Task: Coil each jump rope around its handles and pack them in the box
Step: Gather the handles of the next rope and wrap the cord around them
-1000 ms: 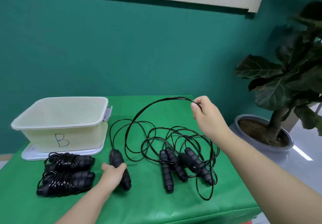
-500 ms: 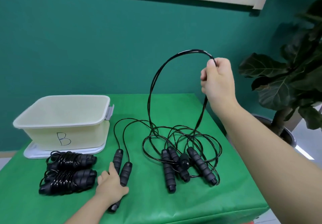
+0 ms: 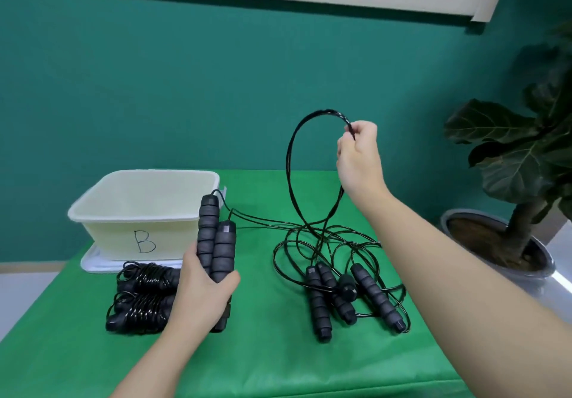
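The left hand (image 3: 204,286) was closed around a pair of handles (image 3: 215,243) and held them side by side, nearly upright, just in front of the box (image 3: 136,212) and a little to its right. The long axis of the handles pointed up and slightly away from the person, with the rope ends at the top. From these top ends the cord (image 3: 291,162) ran to the right of the box, low over the green cloth (image 3: 278,351), then rose in a tall loop. The right hand (image 3: 356,156) pinched the top of this loop between thumb and fingers, well to the right of the box and higher than its rim. So the free cord lay to the right of the handles, and the right hand was the nearer one to it; I judge that the winding would need this hand to bring the loop toward the handles and around them, across their long axis. Two coiled ropes (image 3: 142,298) lay in front of the box, touching each other, not yet packed, and the box looked empty. To the right of the box, under the raised loop, four more loose handles (image 3: 349,298) lay in a tangle of cord, which could catch the lifted loop.
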Motion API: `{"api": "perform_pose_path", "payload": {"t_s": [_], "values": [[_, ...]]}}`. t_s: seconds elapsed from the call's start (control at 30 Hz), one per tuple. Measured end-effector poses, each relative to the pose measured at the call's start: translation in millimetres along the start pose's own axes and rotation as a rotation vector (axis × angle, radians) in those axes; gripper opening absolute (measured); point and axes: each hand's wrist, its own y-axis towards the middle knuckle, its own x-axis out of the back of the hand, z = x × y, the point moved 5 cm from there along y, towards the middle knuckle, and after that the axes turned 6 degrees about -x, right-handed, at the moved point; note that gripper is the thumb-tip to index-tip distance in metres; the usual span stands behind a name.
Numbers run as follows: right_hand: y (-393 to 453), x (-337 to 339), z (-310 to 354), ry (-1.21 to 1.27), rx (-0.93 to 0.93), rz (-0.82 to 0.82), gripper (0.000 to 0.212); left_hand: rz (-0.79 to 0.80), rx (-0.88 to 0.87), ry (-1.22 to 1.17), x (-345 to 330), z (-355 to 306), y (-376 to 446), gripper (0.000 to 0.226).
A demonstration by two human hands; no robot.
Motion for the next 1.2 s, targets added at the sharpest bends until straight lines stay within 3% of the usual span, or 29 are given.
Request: {"api": "perform_pose_path", "payload": {"t_s": [0.3,0.43,0.57,0.73,0.83,1.03,1.13,1.2], "values": [[-22.2,-20.3,-37.6,-0.094,-0.106,0.036,0.009,-0.031,-0.062,-0.045,14.1,-21.2,-17.1,0.068],[-30.3,-26.0,-64.3,-0.274,-0.131,0.044,0.016,-0.025,-0.104,-0.031,12.5,-25.9,-19.4,0.071],[-41.0,-21.5,-88.6,-0.481,-0.147,-0.072,0.022,-0.005,-0.14,0.008,8.5,-24.2,-22.3,0.077],[-51.3,-25.3,-97.0,-0.701,-0.24,0.061,0.035,0.042,-0.16,0.028,2.7,-26.0,-27.7,0.087],[-67.0,-31.6,-78.9,-0.479,-0.185,0.195,0.037,0.081,-0.185,0.035,-3.1,-25.8,-29.7,0.09],[-120.4,-48.4,-30.4,-0.109,-0.126,0.598,0.008,0.116,-0.235,0.069,-19.3,-32.5,-36.0,0.098],[-134.1,-46.1,-32.0,-0.036,-0.153,0.664,0.026,0.148,-0.262,0.037,-24.4,-36.9,-42.2,0.101],[-140.8,-42.1,-34.4,0.021,-0.179,0.684,0.034,0.252,-0.251,-0.029,-26.4,-36.0,-48.7,0.107]]}}
